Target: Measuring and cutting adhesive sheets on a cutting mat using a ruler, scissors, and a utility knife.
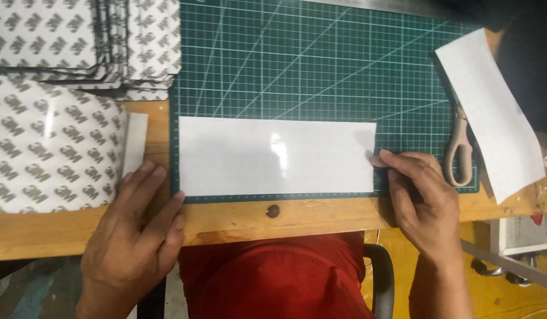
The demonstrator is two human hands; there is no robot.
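A glossy white rectangular sheet [276,155] lies flat on the green cutting mat [320,65], its lower edge along the mat's front border. My right hand [424,198] pinches the sheet's right edge between thumb and fingers. My left hand [137,236] rests flat on the wooden table [238,221], fingers spread, fingertips touching the sheet's lower left corner and the mat's edge. It holds nothing.
A roll or stack of patterned adhesive backing sheets [49,147] fills the left, with more piled behind [108,41]. Beige-handled scissors [459,150] lie at the mat's right edge under another white strip [492,112]. A red-clothed lap [279,277] is below the table.
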